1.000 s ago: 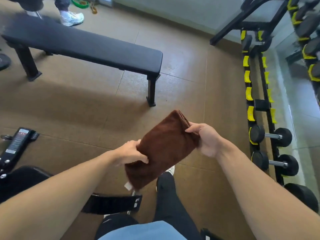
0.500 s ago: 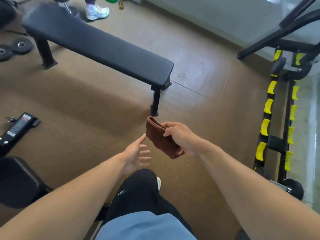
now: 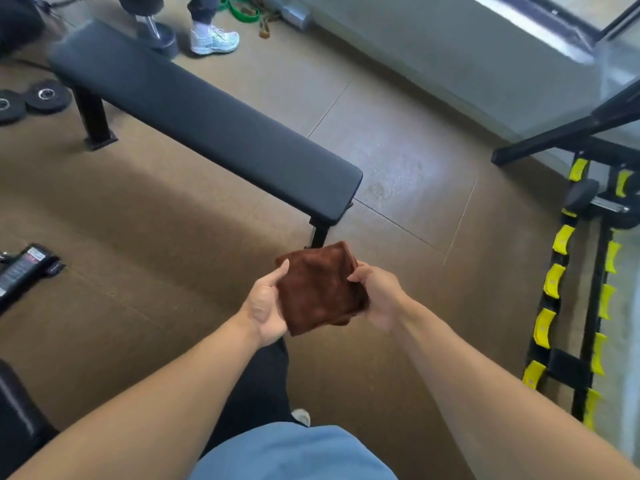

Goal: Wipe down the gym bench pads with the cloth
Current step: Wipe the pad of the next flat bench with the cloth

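Brown and folded into a thick square, the cloth (image 3: 320,285) sits between both hands in front of the person; the left hand (image 3: 265,306) cups its left edge from beneath, the right hand (image 3: 377,294) pinches its right edge. The step looks like readying the cloth; no wiping has begun. Next it must be carried forward and pressed onto the black bench pad (image 3: 207,123), which stands near, just ahead.

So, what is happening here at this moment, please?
A person stands in a gym and holds a folded brown cloth between both hands, the left hand under its left edge and the right hand pinching its right side. The long black padded flat bench stands just ahead on the brown floor, and the cloth is not touching it, so no wiping is under way.
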A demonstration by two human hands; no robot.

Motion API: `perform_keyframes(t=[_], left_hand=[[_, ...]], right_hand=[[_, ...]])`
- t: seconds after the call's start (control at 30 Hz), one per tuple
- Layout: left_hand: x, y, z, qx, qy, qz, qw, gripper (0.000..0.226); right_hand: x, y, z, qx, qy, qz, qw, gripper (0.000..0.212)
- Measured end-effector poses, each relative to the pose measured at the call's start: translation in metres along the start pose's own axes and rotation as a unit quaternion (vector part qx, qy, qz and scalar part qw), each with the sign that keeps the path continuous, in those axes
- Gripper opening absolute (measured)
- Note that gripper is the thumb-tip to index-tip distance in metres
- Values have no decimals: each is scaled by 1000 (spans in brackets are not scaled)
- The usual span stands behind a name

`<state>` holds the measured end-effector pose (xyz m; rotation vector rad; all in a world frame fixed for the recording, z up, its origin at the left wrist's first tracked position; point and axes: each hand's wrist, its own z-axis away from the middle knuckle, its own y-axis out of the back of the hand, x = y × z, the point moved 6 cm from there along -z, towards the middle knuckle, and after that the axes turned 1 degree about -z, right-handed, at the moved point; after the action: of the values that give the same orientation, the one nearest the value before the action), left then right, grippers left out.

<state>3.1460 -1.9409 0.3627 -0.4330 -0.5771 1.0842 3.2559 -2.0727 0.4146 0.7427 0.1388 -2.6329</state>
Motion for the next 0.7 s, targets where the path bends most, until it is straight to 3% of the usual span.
perform_keyframes(t=[0.1, 0.2, 0.3, 0.47, 0.53, 0.6, 0.7], left_hand=[[44, -7, -33, 53, -5, -54, 997, 42], [93, -14, -66, 92, -41, -140, 985, 37], [138, -32, -92, 79, -39, -216, 972, 35], [190, -60, -145, 32, -10, -247, 969, 35], [209, -62, -170, 60, -34, -286, 956, 32], [233, -60, -196, 126, -86, -383, 911, 31], [262, -59, -234, 205, -129, -534, 810, 33]], right_hand=[[-17, -6, -42, 27, -33, 38, 998, 42], [-24, -23, -78, -12, -78, 43, 996, 37], [-38, -47, -112, -93, -109, -34, 989, 65], [-72, -62, -164, -112, -127, -198, 965, 57], [-84, -60, -191, -102, -126, -257, 953, 53], [-98, -59, -217, -83, -122, -301, 942, 44], [-121, -58, -259, -27, -81, -265, 960, 35]])
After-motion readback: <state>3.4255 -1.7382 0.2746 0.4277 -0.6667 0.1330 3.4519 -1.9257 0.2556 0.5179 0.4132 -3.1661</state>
